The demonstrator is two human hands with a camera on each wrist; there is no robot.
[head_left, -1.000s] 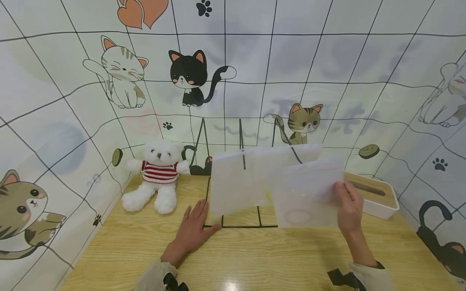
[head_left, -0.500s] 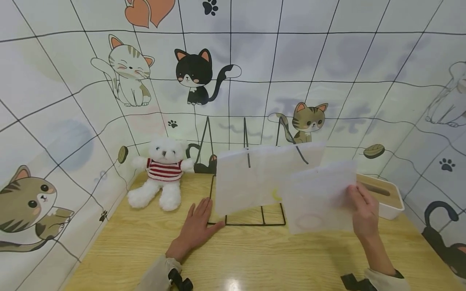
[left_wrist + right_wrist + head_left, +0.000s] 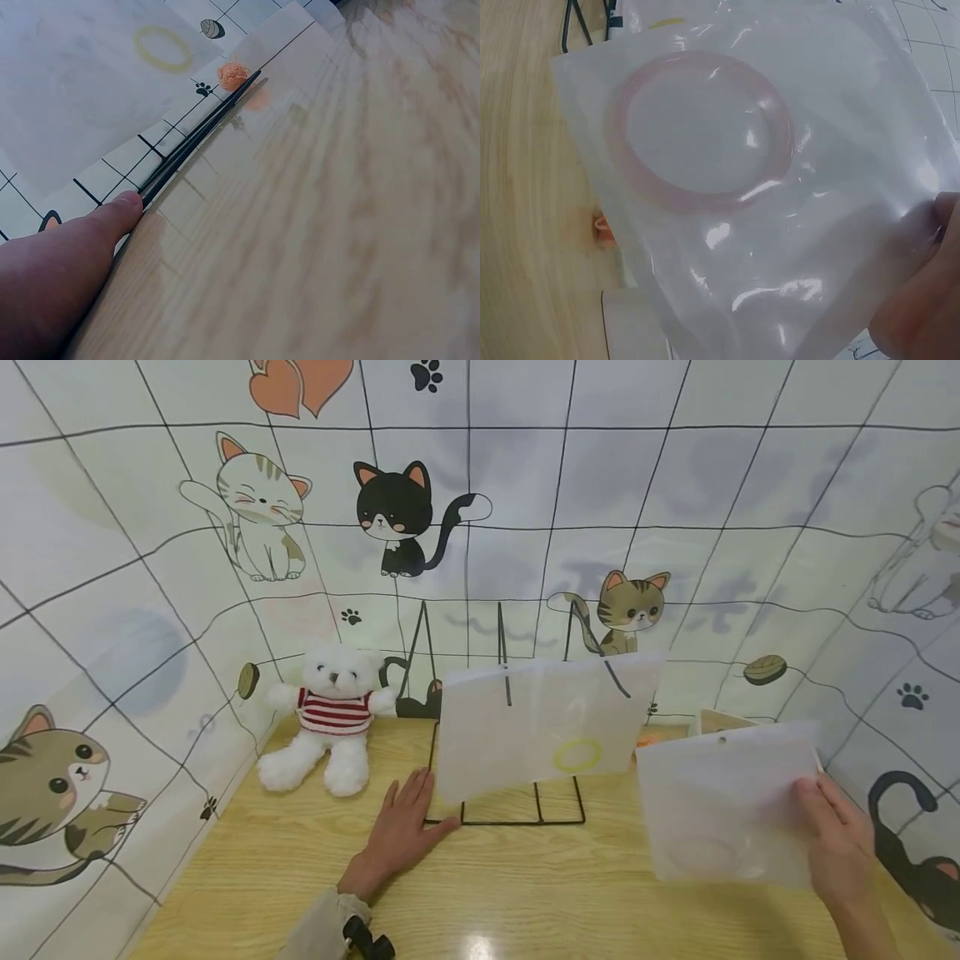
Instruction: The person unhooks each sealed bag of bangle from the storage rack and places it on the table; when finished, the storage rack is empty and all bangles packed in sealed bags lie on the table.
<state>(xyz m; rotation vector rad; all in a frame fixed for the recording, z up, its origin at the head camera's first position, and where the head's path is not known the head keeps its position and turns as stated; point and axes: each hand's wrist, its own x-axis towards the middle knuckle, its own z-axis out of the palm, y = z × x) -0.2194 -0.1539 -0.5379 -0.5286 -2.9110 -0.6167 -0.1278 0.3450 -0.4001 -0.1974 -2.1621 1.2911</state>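
Note:
My left hand (image 3: 401,827) lies flat, fingers spread, at the front left corner of a black wire rack (image 3: 502,823). In the left wrist view its thumb (image 3: 120,214) touches the rack's base bar. From the rack's prongs hangs a translucent white plastic bag (image 3: 487,735) with a yellow ring (image 3: 557,757) showing through. Off to the right, my right hand (image 3: 840,839) pinches the side edge of another such bag (image 3: 727,793), held above the table and apart from the rack. A small hole shows at its top edge. The right wrist view shows a pink ring (image 3: 782,142) inside it.
A white teddy bear (image 3: 333,718) in a striped shirt sits left of the rack. Behind the held bag, a white box with a wooden lid (image 3: 723,721) is mostly hidden. A cat-print sheet (image 3: 510,485) stands behind and beside the wooden table (image 3: 480,893).
My right hand has carried its bag right and toward me, away from the rack. The hanging bag's yellow ring, earlier mostly covered, now shows whole. My left hand has stayed in place.

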